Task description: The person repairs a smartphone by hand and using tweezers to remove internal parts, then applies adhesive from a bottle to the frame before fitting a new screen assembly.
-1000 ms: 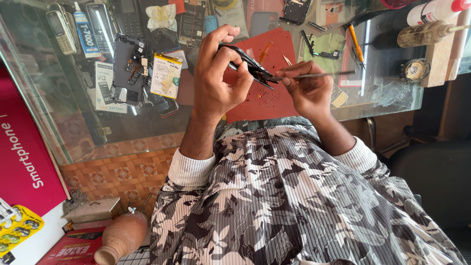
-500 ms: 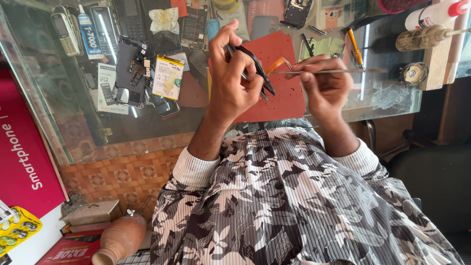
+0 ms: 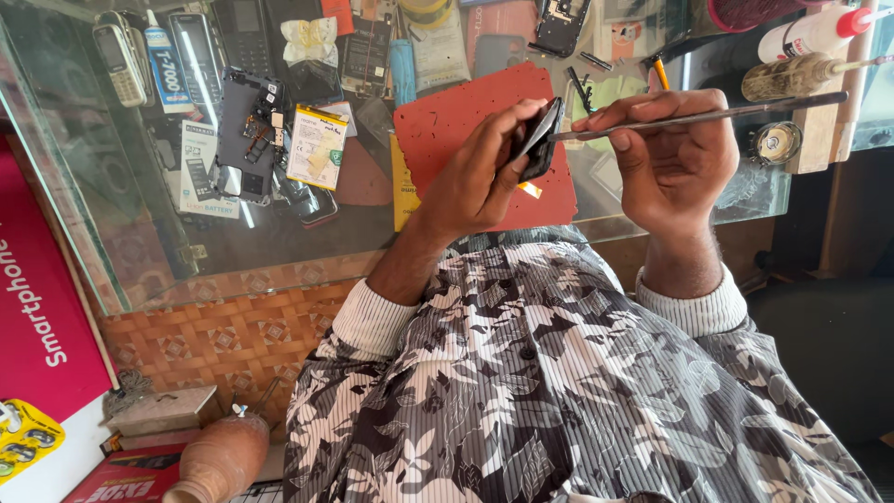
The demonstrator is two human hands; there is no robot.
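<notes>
My left hand grips a small black phone, held edge-on above a red perforated mat. A short orange flex strip hangs from the phone's lower end. My right hand pinches a long thin metal tool, level, with its tip against the phone's upper edge. Both hands hover over the glass counter, in front of my patterned shirt.
The glass counter holds old handsets, an opened phone with exposed boards, a yellow-labelled battery, a glue tube and loose parts. Bottles stand at the right. A pink sign and a clay pot sit at the lower left.
Both hands have drifted right in view. The phone has turned more edge-on in my left hand, and the metal tool's tip now rests on its edge.
</notes>
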